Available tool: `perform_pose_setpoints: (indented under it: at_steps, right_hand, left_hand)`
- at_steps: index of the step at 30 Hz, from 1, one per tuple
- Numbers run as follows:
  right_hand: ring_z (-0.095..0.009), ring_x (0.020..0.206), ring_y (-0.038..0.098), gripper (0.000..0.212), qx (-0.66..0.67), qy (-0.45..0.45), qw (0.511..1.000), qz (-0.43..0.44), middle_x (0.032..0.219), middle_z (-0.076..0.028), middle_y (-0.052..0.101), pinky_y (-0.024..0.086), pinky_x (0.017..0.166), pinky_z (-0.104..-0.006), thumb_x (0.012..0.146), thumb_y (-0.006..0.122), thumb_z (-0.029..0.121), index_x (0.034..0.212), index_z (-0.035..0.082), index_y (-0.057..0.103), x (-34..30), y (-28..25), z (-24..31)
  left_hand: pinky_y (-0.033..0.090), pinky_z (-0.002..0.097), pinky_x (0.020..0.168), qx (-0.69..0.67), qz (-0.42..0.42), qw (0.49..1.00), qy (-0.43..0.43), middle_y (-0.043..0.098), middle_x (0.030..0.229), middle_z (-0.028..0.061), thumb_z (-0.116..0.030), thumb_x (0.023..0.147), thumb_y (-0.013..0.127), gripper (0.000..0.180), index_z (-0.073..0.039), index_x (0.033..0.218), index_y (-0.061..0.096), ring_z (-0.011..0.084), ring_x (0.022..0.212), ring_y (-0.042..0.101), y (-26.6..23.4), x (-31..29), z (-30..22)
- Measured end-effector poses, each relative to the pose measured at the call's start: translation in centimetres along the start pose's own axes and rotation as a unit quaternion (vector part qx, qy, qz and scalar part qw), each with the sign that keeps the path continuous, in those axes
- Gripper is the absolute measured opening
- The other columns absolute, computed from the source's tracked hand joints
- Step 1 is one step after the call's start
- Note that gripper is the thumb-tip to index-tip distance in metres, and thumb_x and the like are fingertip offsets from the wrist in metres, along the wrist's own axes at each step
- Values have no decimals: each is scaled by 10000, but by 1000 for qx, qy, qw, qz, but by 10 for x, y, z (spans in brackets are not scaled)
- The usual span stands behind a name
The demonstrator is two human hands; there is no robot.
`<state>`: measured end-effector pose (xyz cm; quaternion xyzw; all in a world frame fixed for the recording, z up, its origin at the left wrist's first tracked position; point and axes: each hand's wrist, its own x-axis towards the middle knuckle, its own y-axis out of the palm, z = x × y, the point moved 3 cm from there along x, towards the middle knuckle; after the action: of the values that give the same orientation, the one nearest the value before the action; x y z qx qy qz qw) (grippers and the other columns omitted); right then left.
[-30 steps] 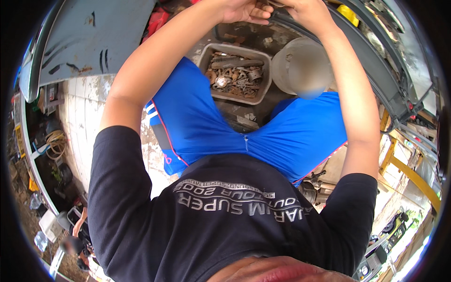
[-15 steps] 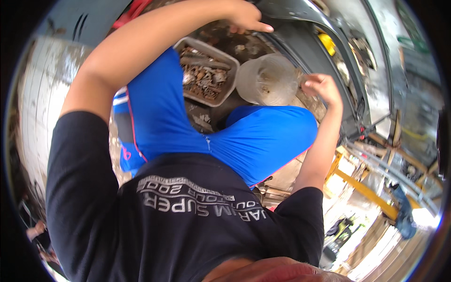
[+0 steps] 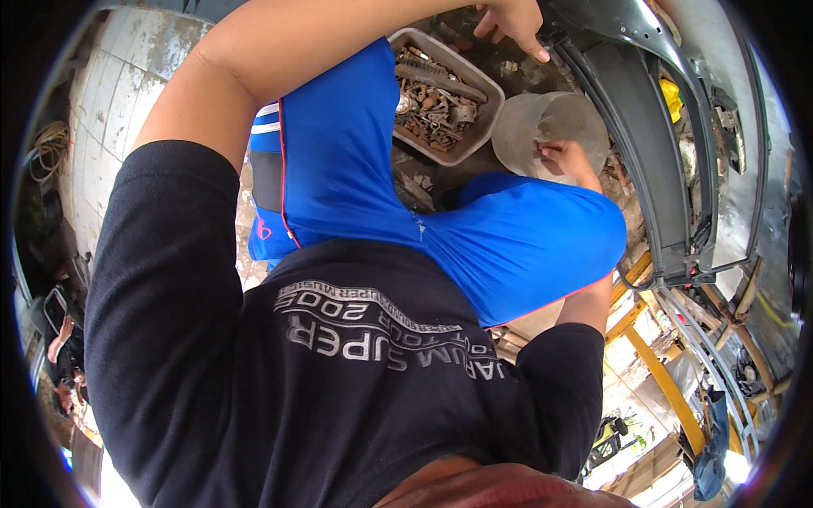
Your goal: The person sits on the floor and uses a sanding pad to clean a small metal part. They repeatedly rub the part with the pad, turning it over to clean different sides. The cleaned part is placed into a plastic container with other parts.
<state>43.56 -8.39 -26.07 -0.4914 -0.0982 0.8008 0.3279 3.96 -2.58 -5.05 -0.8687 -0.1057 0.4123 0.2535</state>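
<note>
And here we are: your hands are well apart, the left hand [image 3: 511, 19] up at the top of the view, fingers loosely spread, one fingertip stretched near the dark panel [image 3: 631, 118]; whether it touches there, I can't tell. Your right hand [image 3: 569, 158] is down over the mouth of the bucket [image 3: 514, 140], fingers curled inward, and I can't tell whether they pinch anything. Look at the arms: the left forearm [image 3: 356, 27] sweeps across above your left knee, elbow bent high and wide, while the right forearm [image 3: 591, 296] dips behind your blue trousers [image 3: 542, 229] and the wrist comes out beyond the right knee. That bucket is translucent and round, its contents too faint to name, standing close beside the tray's right-hand corner. And the grey tray [image 3: 464, 64] is loaded: rusty metal parts [image 3: 434, 118] heaped along its lower edge, a long bar [image 3: 445, 83] lying across them toward the upper edge, a shiny round piece [image 3: 402, 103] by the left edge. Farther out, something yellow [image 3: 671, 100] sits behind the panel, a yellow frame [image 3: 665, 385] slants at lower right, and coiled rope [image 3: 49, 144] hangs far left.
</note>
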Motion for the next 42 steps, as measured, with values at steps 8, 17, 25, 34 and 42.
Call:
perform_pose_setpoints:
  at_steps: [8,17,25,34,42]
  right_hand:
    - [-111,777,688,311,-133,-31,990,-27,901,-40,774,569,698,-300,1004,730,246,1240,54,791,-58,-82,74]
    - [-322,927,770,275,-325,-148,934,23,1028,-155,805,594,836,-414,898,759,189,1142,78,821,-124,-83,303]
    - [-358,955,763,242,-524,-191,808,190,1019,-199,788,581,818,-486,890,725,247,990,47,818,26,47,280]
    - [-365,1121,723,306,-393,-115,912,29,1190,-133,761,579,970,-482,901,695,169,1190,190,792,105,210,210]
    - [-323,1173,723,274,-471,-241,848,41,1280,-113,719,585,1001,-453,1012,594,236,1186,179,798,83,268,166]
  left_hand:
    - [511,532,1069,-19,132,986,-104,647,1440,244,-657,1090,417,764,-55,1539,555,373,1180,723,-18,28,-16]
    - [504,542,1066,56,14,998,-3,674,1428,198,-637,1067,510,750,-29,1496,599,366,1155,730,-2,17,9]
    - [534,505,1027,123,30,992,7,734,1316,204,-609,1045,572,725,-4,1438,643,349,1146,730,-7,30,5]
    - [566,481,991,124,-8,992,-18,735,1325,192,-620,1030,591,744,27,1389,672,353,1164,726,-4,11,18]
    - [528,476,1081,105,28,994,-28,684,1424,194,-641,1026,589,747,-23,1439,651,351,1277,676,-10,0,8]
